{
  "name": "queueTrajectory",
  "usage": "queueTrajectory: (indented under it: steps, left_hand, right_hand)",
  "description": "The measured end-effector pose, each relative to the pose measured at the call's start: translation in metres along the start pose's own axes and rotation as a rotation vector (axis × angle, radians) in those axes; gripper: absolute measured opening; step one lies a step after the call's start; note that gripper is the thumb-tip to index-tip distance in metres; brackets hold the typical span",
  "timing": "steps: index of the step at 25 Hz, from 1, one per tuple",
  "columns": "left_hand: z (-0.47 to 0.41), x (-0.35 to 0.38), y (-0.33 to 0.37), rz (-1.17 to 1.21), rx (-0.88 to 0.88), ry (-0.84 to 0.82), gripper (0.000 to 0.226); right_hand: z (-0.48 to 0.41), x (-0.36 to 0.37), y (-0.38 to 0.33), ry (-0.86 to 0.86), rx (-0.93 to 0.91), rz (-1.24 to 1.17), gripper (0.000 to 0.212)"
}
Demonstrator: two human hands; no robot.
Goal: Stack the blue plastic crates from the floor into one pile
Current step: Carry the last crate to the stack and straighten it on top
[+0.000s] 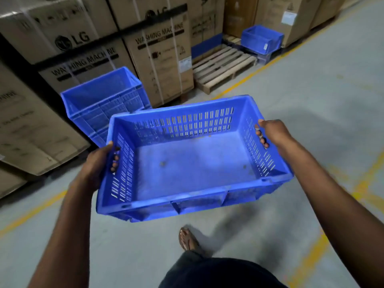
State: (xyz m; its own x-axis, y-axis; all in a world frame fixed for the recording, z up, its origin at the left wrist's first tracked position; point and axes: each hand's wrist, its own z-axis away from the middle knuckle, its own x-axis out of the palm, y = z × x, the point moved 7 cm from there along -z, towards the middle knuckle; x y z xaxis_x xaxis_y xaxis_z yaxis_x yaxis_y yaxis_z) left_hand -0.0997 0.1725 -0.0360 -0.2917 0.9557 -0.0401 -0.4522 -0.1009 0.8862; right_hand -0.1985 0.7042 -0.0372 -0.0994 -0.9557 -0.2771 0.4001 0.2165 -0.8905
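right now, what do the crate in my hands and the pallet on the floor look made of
The held crate: moulded blue plastic, by its slotted walls and ribbed rim; matte, with a scuffed floor. The pallet: bare, unfinished wood, seemingly, from its pale spaced slats.

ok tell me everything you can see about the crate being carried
The carried crate is bright blue plastic, rectangular and open-topped. It has slotted vent walls, a solid floor with a few dirty marks, and a ribbed outer rim. It is empty and held in the air, roughly level. The left hand and right hand grip its two short ends, fingers curled through the handle openings.
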Motion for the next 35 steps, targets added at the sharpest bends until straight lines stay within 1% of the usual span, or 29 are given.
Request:
queueTrajectory:
  steps: [3,6,11,14,19,22,26,29,32,35]
  left_hand:
    - [-0.020,-0.046,0.012,0.032,0.170,0.175,0.033]
    - [-0.035,-0.086,0.040,0.019,0.313,0.365,0.035]
    - [-0.066,-0.146,0.099,-0.022,0.422,0.546,0.039]
    - [-0.088,-0.171,0.126,-0.060,0.473,0.645,0.044]
    - [-0.143,-0.208,0.163,-0.135,0.462,0.753,0.050]
    - [-0.190,-0.233,0.182,-0.189,0.415,0.788,0.054]
    - [-0.248,-0.256,0.205,-0.186,0.380,0.837,0.052]
    - [-0.287,-0.272,0.227,-0.184,0.357,0.873,0.050]
    - [-0.325,-0.294,0.253,-0.190,0.323,0.886,0.052]
    - [-0.374,-0.326,0.274,-0.211,0.266,0.897,0.049]
  right_hand:
    - [-0.024,0.060,-0.042,0.048,-0.164,-0.012,0.023]
    - [-0.039,0.111,-0.086,0.102,-0.328,0.030,0.024]
    - [-0.069,0.187,-0.168,0.107,-0.496,0.094,0.027]
    - [-0.098,0.230,-0.211,0.114,-0.558,0.168,0.035]
    - [-0.172,0.302,-0.259,0.053,-0.558,0.192,0.040]
    - [-0.220,0.352,-0.289,-0.032,-0.553,0.170,0.034]
    - [-0.287,0.415,-0.322,-0.110,-0.529,0.188,0.034]
    - [-0.327,0.461,-0.360,-0.177,-0.511,0.186,0.029]
    - [-0.359,0.508,-0.398,-0.220,-0.495,0.210,0.030]
    - [-0.394,0.559,-0.425,-0.239,-0.464,0.233,0.029]
